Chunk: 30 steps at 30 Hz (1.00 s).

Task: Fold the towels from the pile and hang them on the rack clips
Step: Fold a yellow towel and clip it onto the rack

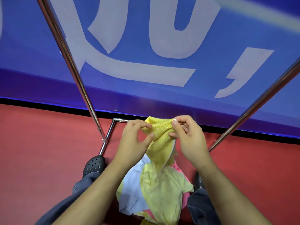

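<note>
With my left hand (136,137) and right hand (186,135) each pinching the yellow towel (162,135) hem above the pile (159,189), I judge a loose pinch could drop it back, unfolded.

Both bare forearms reach forward from bottom of frame, converging at centre. Left hand (132,140) raised, back toward camera, thumb and forefinger pinched together on yellow towel (160,138), remaining fingers (150,137) loosely curled below. Right hand (188,137) level with left, close beside it, thumb and forefinger tips pinching towel's upper corner, other fingers bent and spread behind. Wrists straight, elbows out of view. Knees in dark trousers below forearms; black perforated shoe (95,164) beside left forearm.
</note>
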### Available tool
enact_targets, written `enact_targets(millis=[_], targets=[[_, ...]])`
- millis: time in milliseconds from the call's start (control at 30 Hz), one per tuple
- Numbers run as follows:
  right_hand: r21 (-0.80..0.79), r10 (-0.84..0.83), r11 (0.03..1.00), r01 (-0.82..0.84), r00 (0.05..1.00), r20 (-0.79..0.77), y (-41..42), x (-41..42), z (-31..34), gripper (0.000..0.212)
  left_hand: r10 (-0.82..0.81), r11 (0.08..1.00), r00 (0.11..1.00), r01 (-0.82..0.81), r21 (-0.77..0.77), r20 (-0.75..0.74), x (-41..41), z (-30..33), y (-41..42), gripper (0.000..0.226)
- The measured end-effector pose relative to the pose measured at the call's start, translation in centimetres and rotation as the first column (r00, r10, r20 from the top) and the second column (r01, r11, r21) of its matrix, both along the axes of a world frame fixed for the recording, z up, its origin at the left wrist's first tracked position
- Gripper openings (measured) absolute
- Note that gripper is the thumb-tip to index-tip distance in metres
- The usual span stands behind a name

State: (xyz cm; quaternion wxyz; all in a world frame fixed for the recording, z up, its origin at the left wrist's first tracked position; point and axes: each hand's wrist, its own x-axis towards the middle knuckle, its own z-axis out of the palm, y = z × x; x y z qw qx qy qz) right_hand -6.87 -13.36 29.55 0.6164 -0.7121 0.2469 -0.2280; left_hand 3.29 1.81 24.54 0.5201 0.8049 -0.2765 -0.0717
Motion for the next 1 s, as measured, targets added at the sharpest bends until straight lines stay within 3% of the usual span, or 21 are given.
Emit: enact_targets(millis=[133,300,433,567,733,900,1000], targets=[[-0.004,0.094,0.996,-0.094,0.995,0.045,-0.2,-0.9,0.7,0.012,-0.06,0.989,0.988,0.04,0.141,0.139,0.6,-0.4,0.6,0.043],[-0.031,0.127,0.992,-0.126,0.99,0.056,-0.9,-1.7,0.8,0.009,-0.134,0.975,0.988,0.118,0.191,0.073,0.7,-0.2,0.8,0.03],[-0.008,0.107,0.994,-0.107,0.991,0.077,-1.4,-1.9,0.5,0.011,-0.143,0.987,0.987,0.136,0.085,0.077,0.9,-0.4,0.9,0.026],[0.009,0.108,0.994,-0.11,0.987,0.121,-1.9,-2.1,0.4,0.013,-0.22,0.972,0.974,0.214,0.1,0.057,0.9,-0.4,0.9,0.02],[-0.017,0.14,0.99,-0.139,0.984,0.107,-2.4,-2.3,0.1,0.011,-0.21,0.976,0.974,0.214,0.042,-0.086,0.7,-0.1,0.9,0.028],[-0.018,0.145,0.989,-0.144,0.982,0.125,-2.4,-2.3,0.1,0.01,-0.3,0.94,0.954,0.291,0.179,0.021,1.1,-0.7,1.0,0.015],[-0.028,0.164,0.986,-0.162,0.979,0.119,-2.4,-2.3,0.0,0.01,-0.344,0.879,0.937,0.303,0.368,0.05,1.1,-1.2,1.2,0.045]])
